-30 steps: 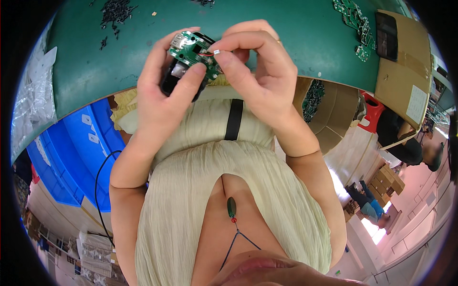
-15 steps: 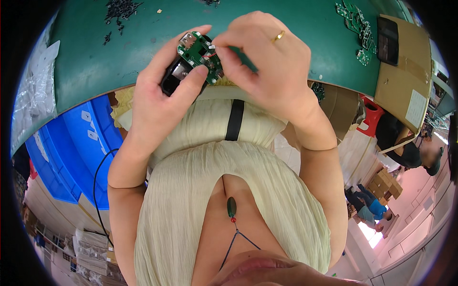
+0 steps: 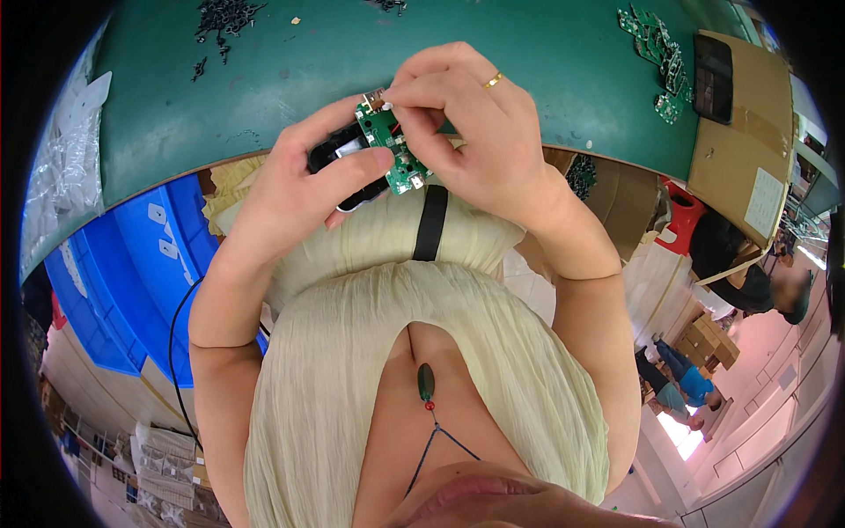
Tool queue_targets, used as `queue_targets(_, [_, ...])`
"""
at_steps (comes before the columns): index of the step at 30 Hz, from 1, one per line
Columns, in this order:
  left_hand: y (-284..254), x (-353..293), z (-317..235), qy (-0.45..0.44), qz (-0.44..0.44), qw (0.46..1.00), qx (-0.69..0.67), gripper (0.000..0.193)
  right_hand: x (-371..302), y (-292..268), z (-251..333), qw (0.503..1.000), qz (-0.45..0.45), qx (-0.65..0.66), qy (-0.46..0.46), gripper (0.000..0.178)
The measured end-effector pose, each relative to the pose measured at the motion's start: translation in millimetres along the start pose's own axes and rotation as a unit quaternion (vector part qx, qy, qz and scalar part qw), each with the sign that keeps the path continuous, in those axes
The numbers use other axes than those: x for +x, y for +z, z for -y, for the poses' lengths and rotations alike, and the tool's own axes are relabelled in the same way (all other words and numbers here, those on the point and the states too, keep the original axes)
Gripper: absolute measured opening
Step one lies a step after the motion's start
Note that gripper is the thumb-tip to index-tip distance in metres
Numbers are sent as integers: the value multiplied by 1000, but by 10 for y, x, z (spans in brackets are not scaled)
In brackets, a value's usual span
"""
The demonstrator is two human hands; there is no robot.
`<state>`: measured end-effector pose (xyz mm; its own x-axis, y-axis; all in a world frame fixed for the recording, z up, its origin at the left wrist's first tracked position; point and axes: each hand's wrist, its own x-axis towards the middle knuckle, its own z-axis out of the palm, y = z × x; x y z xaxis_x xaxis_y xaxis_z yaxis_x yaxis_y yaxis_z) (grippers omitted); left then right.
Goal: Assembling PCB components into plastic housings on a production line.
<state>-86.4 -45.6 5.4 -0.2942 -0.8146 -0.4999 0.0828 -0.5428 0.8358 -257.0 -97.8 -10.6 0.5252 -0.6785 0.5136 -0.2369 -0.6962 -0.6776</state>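
Observation:
My left hand (image 3: 308, 180) grips a green circuit board (image 3: 381, 132) together with a black plastic casing (image 3: 339, 150), its thumb pressed on the board's face. Silver metal ports sit at both ends of the board. Against the board's right edge, my right hand (image 3: 480, 123) pinches a small white plug connector (image 3: 386, 106) between thumb and forefinger. A short red wire (image 3: 395, 128) shows beside those fingertips. Both hands are held over the near edge of the green worktable (image 3: 264, 88).
Dark small parts (image 3: 227, 19) lie heaped at the far left of the table. More circuit boards (image 3: 660, 53) are piled at the right, next to a cardboard box (image 3: 744, 132) bearing a black casing (image 3: 714, 77). Blue bins (image 3: 132, 273) stand at lower left; plastic bags (image 3: 66, 163) lie on the left.
The board and casing have come nearer to my body and turned, the board's lower end swinging right. My right hand has moved down and left with them, still pinching at the board.

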Motion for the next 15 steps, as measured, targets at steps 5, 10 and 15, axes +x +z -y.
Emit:
queue_targets(5, [11, 11, 36, 23, -7, 1000, 17, 39, 4, -53, 92, 966, 61, 192, 160, 15])
queue_targets(10, [17, 12, 46, 29, -18, 999, 28, 38, -56, 82, 65, 918, -16, 320, 234, 5])
queue_targets(15, [18, -2, 53, 36, -34, 998, 27, 37, -45, 115, 122, 888, -52, 372, 265, 9])
